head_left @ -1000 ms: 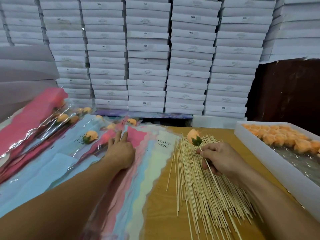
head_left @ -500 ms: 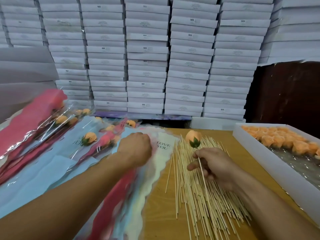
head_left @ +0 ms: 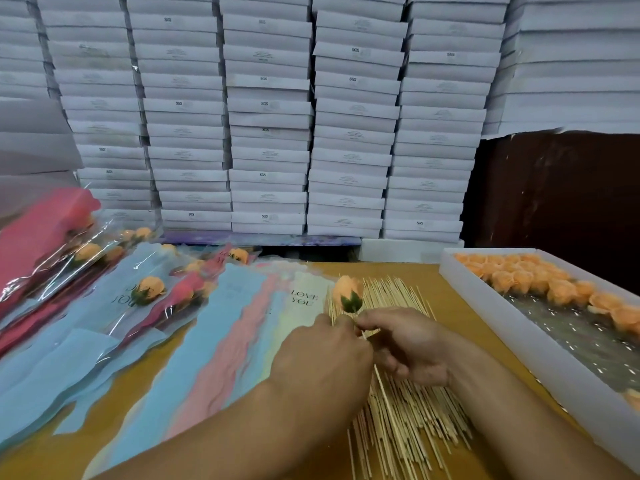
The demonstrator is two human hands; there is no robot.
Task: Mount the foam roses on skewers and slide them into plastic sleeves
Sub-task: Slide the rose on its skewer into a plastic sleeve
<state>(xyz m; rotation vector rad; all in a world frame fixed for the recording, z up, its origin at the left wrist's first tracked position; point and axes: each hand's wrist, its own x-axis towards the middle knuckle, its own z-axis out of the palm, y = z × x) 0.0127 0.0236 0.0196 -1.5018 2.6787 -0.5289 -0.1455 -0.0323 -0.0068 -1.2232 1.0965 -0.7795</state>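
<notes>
Two hands meet over the near half of the wooden table. The right hand pinches a thin skewer between thumb and fingertips, its other fingers curled under; the stick slants from beneath the palm up and to the left. On the skewer's far tip sits an orange foam rose with dark green leaves at its base, raised just above the tabletop. The left hand lies close against the right, knuckles up and fingers curled, its fingertips right at the skewer below the leaves — whether it actually grips the stick or something thin there I cannot tell.

Under and behind both hands spreads a loose heap of bare skewers, fanned out over the wood. Just left of it lies an overlapping row of flat plastic sleeves in blue, pink and pale yellow, one printed "LOVE YOU". Farther left, finished roses in sleeves pile up on one another — orange heads showing through clear film over pink and blue backing.

Along the right edge runs a long white tray, its far end packed with loose orange foam roses, its near floor showing shiny film. Beyond the table, stacks of white flat boxes rise like a wall, with a dark brown panel at the right.
</notes>
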